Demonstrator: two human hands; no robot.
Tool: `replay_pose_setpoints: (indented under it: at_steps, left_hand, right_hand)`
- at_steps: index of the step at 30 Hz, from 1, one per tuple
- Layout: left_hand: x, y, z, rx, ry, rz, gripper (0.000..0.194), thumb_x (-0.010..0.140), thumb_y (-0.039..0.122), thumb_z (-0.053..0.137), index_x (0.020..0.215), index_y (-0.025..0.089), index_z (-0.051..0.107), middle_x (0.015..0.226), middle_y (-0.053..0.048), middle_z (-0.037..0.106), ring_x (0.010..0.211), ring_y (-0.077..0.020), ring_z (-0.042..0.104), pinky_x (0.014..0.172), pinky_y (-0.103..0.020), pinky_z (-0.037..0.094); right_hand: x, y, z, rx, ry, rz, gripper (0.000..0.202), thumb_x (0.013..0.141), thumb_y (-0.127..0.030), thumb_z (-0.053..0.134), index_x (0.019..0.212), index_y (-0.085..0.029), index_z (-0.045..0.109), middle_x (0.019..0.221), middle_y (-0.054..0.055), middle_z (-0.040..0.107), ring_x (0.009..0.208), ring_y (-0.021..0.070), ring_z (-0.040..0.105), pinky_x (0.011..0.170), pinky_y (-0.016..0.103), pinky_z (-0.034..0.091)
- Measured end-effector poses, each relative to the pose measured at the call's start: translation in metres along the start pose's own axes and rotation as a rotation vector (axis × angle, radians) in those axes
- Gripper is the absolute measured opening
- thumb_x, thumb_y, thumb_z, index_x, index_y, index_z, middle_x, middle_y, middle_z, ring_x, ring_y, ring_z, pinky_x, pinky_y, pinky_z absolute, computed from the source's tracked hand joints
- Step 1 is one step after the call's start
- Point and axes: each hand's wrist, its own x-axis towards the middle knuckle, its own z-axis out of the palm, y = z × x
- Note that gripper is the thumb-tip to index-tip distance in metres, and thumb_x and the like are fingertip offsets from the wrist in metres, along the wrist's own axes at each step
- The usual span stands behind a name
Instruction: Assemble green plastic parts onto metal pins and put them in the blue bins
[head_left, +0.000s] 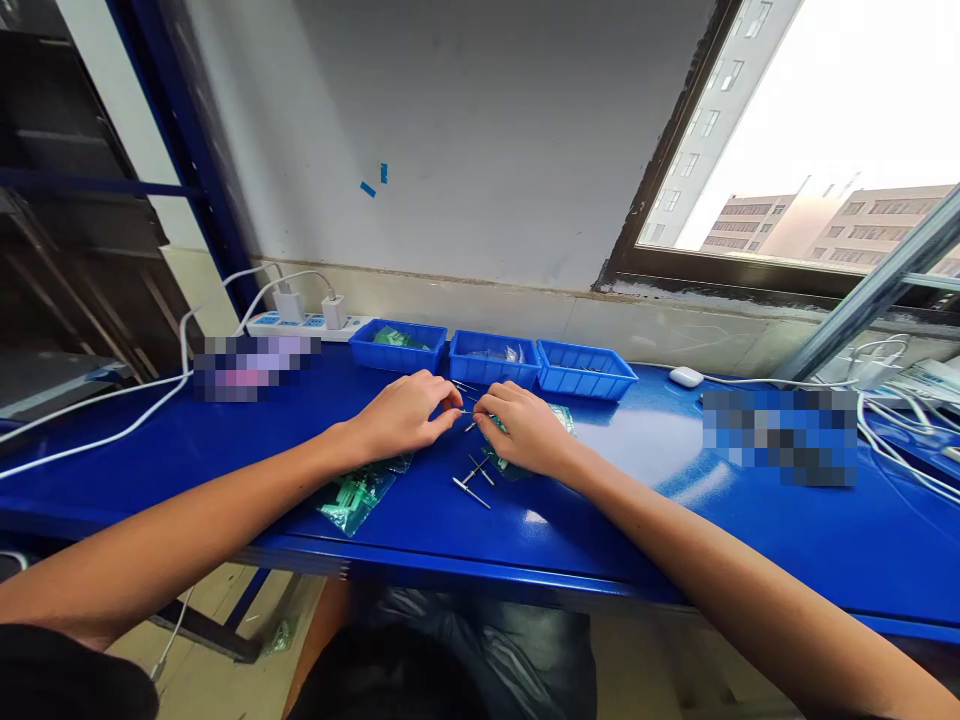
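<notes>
Over the middle of the blue table (pixel 600 540), my left hand (pixel 412 412) and my right hand (pixel 521 428) face each other, fingers pinched. A thin metal piece (pixel 467 411) spans the small gap between their fingertips. Just below lie metal T-shaped parts (pixel 471 492), each a thin rod with a crossing piece. A green plastic bag (pixel 356 498) with pale pieces rests under and in front of my left forearm. Another green bag (pixel 510 468) is partly hidden by my right hand. More thin rods (pixel 463 385) lie behind the fingertips.
Three blue bins (pixel 397 357), (pixel 495 372), (pixel 585 382) line the wall behind my hands. A power strip (pixel 300 325) with white cables stands at the back left. To the right are a white case (pixel 685 377), a blurred item (pixel 780 435) and tangled cables (pixel 900 415).
</notes>
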Motion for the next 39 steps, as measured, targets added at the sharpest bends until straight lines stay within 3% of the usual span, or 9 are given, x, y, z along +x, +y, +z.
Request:
replay_pose_setpoints:
  at_steps: [9,14,19,30,39]
  left_hand:
    - [-0.0001,0.0037,0.0,0.031,-0.047,0.03,0.022,0.087,0.029,0.043,0.085,0.017,0.062,0.083,-0.004,0.065,0.079,-0.0179,0.057,0.071,-0.031,0.042]
    - [-0.0006,0.0024,0.0015,-0.051,0.056,0.025,0.018,0.084,0.028,0.048,0.093,0.017,0.059,0.092,-0.004,0.063,0.089,-0.0186,0.055,0.077,-0.031,0.044]
    - [-0.001,0.0055,0.0015,-0.066,0.133,0.04,0.017,0.084,0.029,0.049,0.09,0.017,0.06,0.09,-0.003,0.064,0.088,-0.0182,0.055,0.078,-0.031,0.044]
    - [-0.0014,0.0074,0.0018,-0.092,0.174,0.186,0.024,0.086,0.026,0.049,0.105,0.017,0.062,0.095,-0.005,0.065,0.09,-0.0185,0.054,0.082,-0.033,0.043]
    - [-0.0028,0.0073,-0.0006,-0.101,0.157,0.225,0.03,0.087,0.027,0.047,0.113,0.017,0.058,0.101,-0.006,0.064,0.095,-0.0192,0.053,0.086,-0.034,0.043]
  right_hand:
    - [0.0001,-0.0003,0.0006,0.007,-0.009,-0.011,0.021,0.091,-0.022,0.04,0.086,-0.017,0.061,0.085,0.006,0.059,0.082,0.0175,0.05,0.074,0.031,0.039]
    - [0.0005,-0.0011,-0.0001,-0.015,0.001,-0.023,0.025,0.092,-0.023,0.039,0.081,-0.017,0.06,0.081,0.006,0.059,0.079,0.0166,0.05,0.074,0.03,0.039]
    - [0.0007,-0.0028,-0.0011,-0.036,0.022,-0.023,0.027,0.092,-0.024,0.038,0.074,-0.018,0.057,0.077,0.005,0.057,0.076,0.016,0.049,0.072,0.029,0.037]
    - [0.001,-0.0014,0.0019,-0.101,0.106,0.052,0.033,0.093,-0.024,0.031,0.073,-0.018,0.056,0.074,0.005,0.059,0.072,0.0161,0.05,0.065,0.029,0.034]
    - [0.0012,-0.0019,0.0013,-0.086,0.142,0.108,0.031,0.092,-0.022,0.031,0.07,-0.018,0.054,0.072,0.005,0.059,0.071,0.0161,0.05,0.063,0.028,0.033]
